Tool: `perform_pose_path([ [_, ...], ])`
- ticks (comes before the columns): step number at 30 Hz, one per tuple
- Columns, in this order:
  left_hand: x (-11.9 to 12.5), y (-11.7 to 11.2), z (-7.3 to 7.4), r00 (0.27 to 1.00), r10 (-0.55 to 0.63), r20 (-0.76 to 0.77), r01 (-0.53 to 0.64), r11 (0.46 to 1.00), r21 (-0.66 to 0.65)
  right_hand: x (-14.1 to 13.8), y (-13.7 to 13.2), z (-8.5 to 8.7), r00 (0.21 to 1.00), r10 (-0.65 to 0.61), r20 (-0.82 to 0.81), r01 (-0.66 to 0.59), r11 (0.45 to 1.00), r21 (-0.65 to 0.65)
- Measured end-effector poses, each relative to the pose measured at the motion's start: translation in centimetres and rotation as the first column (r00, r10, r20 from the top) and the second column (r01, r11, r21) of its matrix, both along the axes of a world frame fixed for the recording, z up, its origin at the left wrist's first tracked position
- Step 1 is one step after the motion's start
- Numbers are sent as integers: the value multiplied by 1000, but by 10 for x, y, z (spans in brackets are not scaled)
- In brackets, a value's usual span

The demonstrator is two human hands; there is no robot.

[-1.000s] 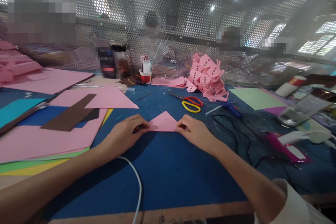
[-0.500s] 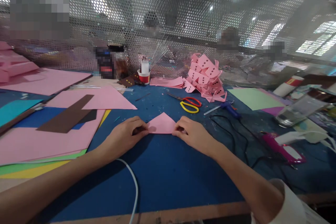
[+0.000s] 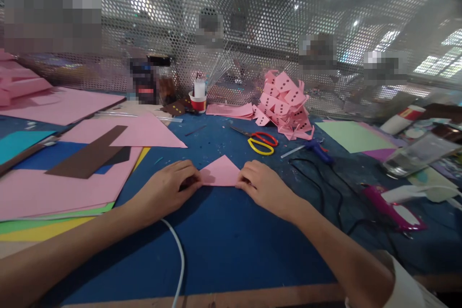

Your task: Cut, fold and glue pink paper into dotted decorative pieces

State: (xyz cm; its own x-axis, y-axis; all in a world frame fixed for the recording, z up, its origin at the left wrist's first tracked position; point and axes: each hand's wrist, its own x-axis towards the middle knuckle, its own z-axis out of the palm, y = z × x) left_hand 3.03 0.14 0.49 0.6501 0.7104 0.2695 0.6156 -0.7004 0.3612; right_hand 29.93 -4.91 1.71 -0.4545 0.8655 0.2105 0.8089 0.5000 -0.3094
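A small piece of pink paper (image 3: pixel 221 172), folded to a triangle with its point facing away from me, lies on the blue table top (image 3: pixel 224 240). My left hand (image 3: pixel 176 183) pinches its left corner, while the right corner sits between the thumb and fingers of my right hand (image 3: pixel 262 183). The straight edge runs between both hands on the near side. Just beyond the paper are scissors (image 3: pixel 263 143) with one red and one yellow handle loop. The fingertips partly hide the corners.
Pink sheets (image 3: pixel 72 192) and a brown strip (image 3: pixel 88 151) lie left. A heap of folded pink pieces (image 3: pixel 283 103) stands behind. Toward the right are a blue glue gun (image 3: pixel 317 150), black cables (image 3: pixel 335 192) and a clear jar (image 3: pixel 422 154). A white cable (image 3: pixel 178 245) crosses in front.
Both hands stay pinched on the paper's corners, with hardly any movement. The camera view has shifted slightly.
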Motion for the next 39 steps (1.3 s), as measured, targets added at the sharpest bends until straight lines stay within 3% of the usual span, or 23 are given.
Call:
perform_pose_path([
  [14, 4, 1, 2, 999, 35, 4, -35, 997, -73, 0, -1, 1, 1000, 16, -25, -17, 1000, -22],
  [22, 3, 3, 2, 996, 1, 92, 13, 987, -158, -4, 2, -5, 999, 16, -32, -16, 1000, -2],
  [33, 5, 3, -5, 998, -12, 60, 14, 999, -30, -4, 2, 0, 999, 34, -7, -34, 999, -3],
  [39, 5, 2, -5, 1000, -13, 21, 13, 1000, -17, -6, 4, -5, 999, 29, 42, -30, 999, 37],
])
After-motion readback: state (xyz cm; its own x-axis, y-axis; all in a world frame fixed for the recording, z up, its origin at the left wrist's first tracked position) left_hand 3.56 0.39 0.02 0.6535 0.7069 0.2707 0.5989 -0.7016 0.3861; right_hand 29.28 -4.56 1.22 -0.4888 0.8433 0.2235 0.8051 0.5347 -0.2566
